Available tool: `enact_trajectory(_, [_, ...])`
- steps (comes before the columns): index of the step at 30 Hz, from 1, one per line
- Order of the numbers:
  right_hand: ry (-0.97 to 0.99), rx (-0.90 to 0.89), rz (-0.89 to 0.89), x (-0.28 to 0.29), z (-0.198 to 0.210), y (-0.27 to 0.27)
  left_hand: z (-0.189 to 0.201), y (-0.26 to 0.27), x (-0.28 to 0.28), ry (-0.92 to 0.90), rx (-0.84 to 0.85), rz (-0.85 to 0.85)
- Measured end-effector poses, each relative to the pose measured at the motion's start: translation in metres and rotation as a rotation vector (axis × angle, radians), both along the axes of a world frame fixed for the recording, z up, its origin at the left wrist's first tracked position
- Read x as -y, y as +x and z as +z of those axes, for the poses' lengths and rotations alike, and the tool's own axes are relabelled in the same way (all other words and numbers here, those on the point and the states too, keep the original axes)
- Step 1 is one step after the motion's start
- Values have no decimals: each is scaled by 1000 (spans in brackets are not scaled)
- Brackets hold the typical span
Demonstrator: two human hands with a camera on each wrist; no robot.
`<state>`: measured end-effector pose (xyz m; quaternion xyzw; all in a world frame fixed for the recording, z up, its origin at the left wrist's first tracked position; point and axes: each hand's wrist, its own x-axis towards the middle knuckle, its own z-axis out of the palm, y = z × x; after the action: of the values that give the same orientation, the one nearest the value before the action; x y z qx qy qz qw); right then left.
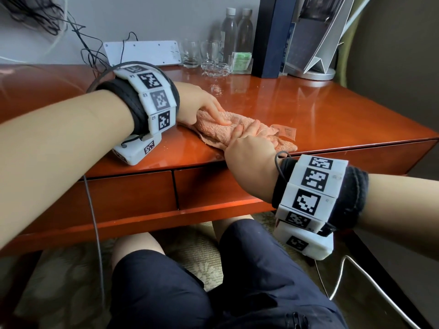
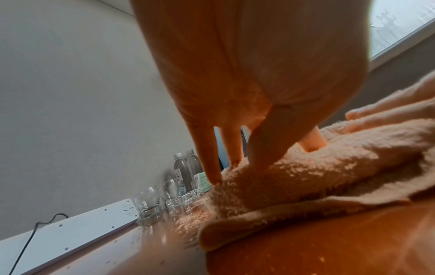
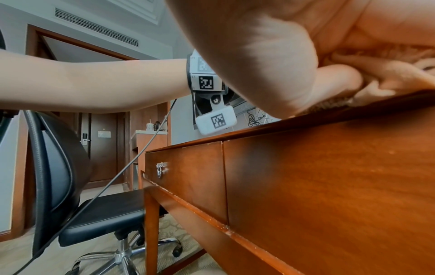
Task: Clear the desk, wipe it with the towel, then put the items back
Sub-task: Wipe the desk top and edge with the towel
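Towel (image 1: 218,130) bunched at frame centre, left hand (image 1: 202,104) pressing flat, right hand (image 1: 249,150) clutching it, mid-wipe; glasses (image 1: 190,54) and bottles (image 1: 229,35) await return across the counter (image 1: 332,115).

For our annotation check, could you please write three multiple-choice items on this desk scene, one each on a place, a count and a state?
1. Where does the towel lie?
A. on the desk near its front edge
B. on the chair seat
C. against the wall

2. How many water bottles stand at the back of the desk?
A. one
B. two
C. four

3. What is the right hand doing?
A. hanging idle
B. holding a glass
C. gripping the towel

Answers: 1 A, the head view shows it by the front edge; 2 B, two capped bottles stand side by side; 3 C, its fingers curl round the cloth.
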<state>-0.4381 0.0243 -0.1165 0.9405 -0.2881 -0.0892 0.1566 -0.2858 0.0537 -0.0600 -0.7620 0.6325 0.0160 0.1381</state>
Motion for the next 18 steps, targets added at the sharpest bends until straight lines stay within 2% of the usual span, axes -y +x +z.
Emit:
enact_trajectory(9, [17, 75, 21, -8, 0, 1, -1, 4, -13, -29, -34, 14])
enact_trajectory(12, [5, 38, 22, -11, -1, 3, -2, 7, -15, -45, -42, 23])
enact_trajectory(18, [83, 103, 7, -15, -2, 6, -4, 11, -23, -53, -31, 25])
